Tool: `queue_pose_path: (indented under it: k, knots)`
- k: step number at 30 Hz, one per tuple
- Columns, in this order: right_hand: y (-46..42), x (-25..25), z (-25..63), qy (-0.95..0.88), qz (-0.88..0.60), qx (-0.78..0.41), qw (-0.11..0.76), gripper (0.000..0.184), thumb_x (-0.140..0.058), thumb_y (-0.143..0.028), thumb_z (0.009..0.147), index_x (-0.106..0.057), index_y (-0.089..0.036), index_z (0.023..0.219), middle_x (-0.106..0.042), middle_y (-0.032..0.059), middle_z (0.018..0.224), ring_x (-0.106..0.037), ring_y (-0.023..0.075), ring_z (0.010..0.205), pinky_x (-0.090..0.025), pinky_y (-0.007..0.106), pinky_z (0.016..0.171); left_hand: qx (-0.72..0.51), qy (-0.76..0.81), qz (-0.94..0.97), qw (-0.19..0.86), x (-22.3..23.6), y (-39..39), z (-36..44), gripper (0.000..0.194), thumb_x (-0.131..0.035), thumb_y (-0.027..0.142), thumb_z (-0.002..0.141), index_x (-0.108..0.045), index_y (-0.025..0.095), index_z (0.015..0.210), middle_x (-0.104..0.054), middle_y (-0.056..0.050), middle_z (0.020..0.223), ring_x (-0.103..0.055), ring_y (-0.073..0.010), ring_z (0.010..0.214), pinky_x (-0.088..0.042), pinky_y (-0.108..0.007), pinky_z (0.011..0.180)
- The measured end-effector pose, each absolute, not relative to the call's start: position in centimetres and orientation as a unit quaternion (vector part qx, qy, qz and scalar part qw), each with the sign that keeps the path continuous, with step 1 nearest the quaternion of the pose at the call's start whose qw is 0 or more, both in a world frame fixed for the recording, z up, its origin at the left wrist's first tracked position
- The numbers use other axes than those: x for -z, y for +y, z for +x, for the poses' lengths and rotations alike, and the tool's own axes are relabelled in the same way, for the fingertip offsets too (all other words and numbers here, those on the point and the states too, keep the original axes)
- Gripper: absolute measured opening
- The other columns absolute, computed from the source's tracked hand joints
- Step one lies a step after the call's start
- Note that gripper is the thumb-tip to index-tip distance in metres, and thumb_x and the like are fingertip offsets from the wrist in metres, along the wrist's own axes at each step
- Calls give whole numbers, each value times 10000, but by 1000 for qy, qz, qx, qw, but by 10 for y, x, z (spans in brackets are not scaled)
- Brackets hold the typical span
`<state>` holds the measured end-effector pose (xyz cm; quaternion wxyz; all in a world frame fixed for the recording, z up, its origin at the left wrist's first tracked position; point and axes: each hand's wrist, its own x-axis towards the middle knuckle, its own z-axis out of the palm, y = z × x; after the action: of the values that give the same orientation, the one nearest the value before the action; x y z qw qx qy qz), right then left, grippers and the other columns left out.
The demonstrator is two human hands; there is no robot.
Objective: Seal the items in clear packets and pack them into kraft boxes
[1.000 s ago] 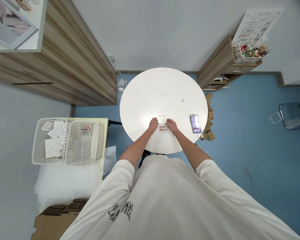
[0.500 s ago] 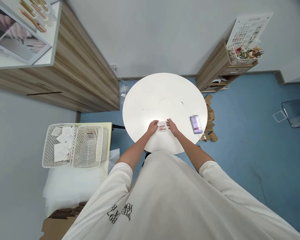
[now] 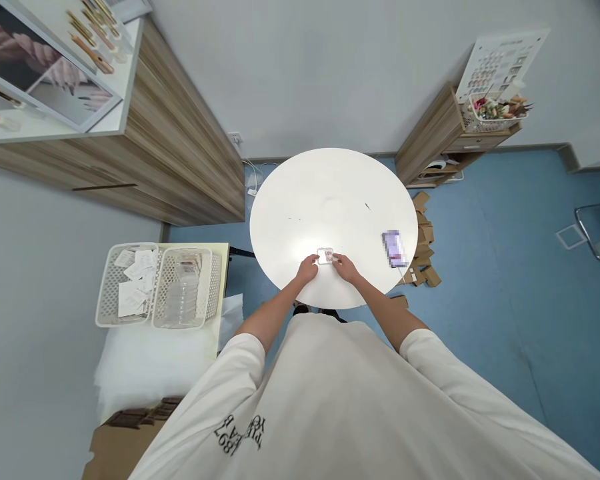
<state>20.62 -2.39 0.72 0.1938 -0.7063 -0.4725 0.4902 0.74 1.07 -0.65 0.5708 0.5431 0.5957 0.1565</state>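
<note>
A small clear plastic case (image 3: 325, 256) with reddish press-on nails inside lies near the front of the round white table (image 3: 333, 193). Its lid is down, and glare hides part of the contents. My left hand (image 3: 309, 268) grips the left edge of the case with bent fingers. On the opposite side, my right hand (image 3: 345, 268) has its fingers closed on the right edge.
A pixelated purple item (image 3: 395, 249) lies at the table's right. Left of me, two white baskets hold paper cards (image 3: 133, 297) and clear plastic boxes (image 3: 181, 300). Folded cardboard (image 3: 424, 253) is on the floor right of the table.
The case stood open a second ago, lid raised away from me; now the lid is down. Both hands have come nearer to me, and the camera view has shifted slightly.
</note>
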Motion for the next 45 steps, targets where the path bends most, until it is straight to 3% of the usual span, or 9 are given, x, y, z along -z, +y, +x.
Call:
queue_pose_path:
  k: [6,9,18,30,45]
  knots:
    - [-43,-3,205,-645,-662,-382,13,557,-397,-268,985,-428,-189,1536,-413,114,1579,-430,286,1395,-383,429,1127,-13,477,766,432,-1,-13,0,588,-438,78,882,-487,169,1461,-419,-92,1589,-372,-245,1476,-317,-413,1228]
    - [-48,-5,204,-693,-635,-337,-59,620,-371,-259,990,-297,-189,1602,-340,113,1627,-382,306,1420,-371,441,1121,52,438,810,386,-2,-19,-1,610,-432,101,904,-410,147,1512,-294,-115,1655,-308,-268,1511,-318,-434,1220]
    - [-53,-6,197,-712,-615,-315,-128,734,-402,-218,950,-158,-131,1636,-219,144,1675,-265,332,1477,-362,450,1121,159,408,825,357,-9,-24,1,686,-503,183,894,-292,198,1546,-37,-109,1713,-300,-326,1506,-405,-461,1129]
    - [-46,-12,186,-695,-609,-351,-153,769,-427,-285,954,-119,-134,1641,-159,124,1694,-219,327,1505,-353,437,1133,146,415,823,358,-14,-21,-11,631,-487,193,913,-320,187,1522,-86,-120,1708,-322,-293,1500,-380,-416,1147]
    - [-6,-12,86,-703,-591,-359,-167,795,-451,-323,954,-74,-209,1645,-109,83,1708,-172,335,1523,-294,478,1172,140,471,810,320,-11,1,-104,571,-448,216,937,-360,202,1501,-83,-101,1711,-369,-315,1464,-400,-462,1110]
